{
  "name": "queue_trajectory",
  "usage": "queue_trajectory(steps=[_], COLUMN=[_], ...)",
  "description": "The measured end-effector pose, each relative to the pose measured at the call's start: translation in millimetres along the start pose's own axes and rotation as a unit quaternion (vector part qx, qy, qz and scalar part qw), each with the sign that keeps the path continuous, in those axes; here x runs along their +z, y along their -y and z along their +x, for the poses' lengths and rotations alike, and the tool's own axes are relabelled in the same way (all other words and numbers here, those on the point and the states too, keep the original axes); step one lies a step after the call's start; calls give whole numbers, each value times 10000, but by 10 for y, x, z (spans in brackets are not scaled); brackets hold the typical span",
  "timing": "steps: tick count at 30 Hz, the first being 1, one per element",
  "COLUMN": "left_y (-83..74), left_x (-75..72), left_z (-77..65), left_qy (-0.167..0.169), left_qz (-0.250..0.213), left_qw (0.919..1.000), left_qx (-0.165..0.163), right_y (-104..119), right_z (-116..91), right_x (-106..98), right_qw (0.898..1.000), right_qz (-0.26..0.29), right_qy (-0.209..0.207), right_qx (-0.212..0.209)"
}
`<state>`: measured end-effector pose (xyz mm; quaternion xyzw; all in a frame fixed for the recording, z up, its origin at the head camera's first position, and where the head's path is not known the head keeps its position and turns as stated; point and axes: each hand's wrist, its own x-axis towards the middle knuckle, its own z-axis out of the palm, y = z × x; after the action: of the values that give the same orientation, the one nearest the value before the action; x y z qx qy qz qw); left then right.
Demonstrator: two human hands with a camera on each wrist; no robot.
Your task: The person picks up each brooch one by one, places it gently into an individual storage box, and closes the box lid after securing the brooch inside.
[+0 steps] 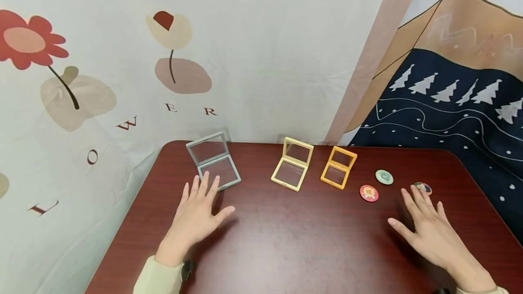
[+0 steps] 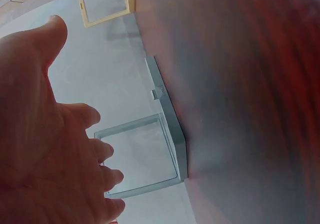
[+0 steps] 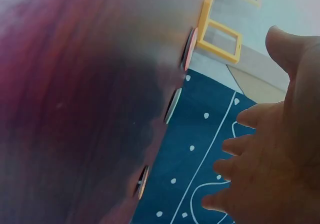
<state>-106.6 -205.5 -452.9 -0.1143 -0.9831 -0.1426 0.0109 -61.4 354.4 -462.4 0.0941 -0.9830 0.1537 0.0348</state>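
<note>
My left hand [image 1: 196, 214], fingers spread, hovers over the table by a grey-green hinged case [image 1: 236, 175] that stands with its clear-windowed lid raised. In the head view its fingertips overlap the near edge of that case. A pale yellow case [image 1: 278, 180] and a smaller orange one [image 1: 338, 166], both with lids up, stand further right. My right hand [image 1: 431, 230] is also spread and holds nothing. Its fingers partly cover a dark round chip [image 1: 425, 187] in the head view. Left of it lie a red chip [image 1: 369, 193] and a green chip [image 1: 384, 177].
The dark red wooden table [image 1: 286, 244] ends at the back against a white hanging cloth [image 1: 278, 58] printed with flowers and letters. To the right hangs a navy cloth [image 1: 449, 121] with white trees.
</note>
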Motion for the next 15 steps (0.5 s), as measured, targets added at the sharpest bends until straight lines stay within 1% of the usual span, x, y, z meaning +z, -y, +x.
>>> queue_trajectory(steps=[6,8,13,15], left_y=[10,16,30,43], left_x=[-30,-34,-49,-53], left_z=[36,54,103,122], left_qy=[-40,-71,-155,-184], left_qz=[18,13,6,-12], left_qw=[9999,9999,9995,9992], left_qx=[-102,-145,-286,-357], right_y=[69,91,167,198], right_z=[76,110,203,247], right_x=[-36,-52,-91,-107], right_qw=[9993,9990,9996,9998], right_qz=[33,82,166,139], right_qy=[-241,-286,-138,-4], right_qx=[-298,-333,-180,-109])
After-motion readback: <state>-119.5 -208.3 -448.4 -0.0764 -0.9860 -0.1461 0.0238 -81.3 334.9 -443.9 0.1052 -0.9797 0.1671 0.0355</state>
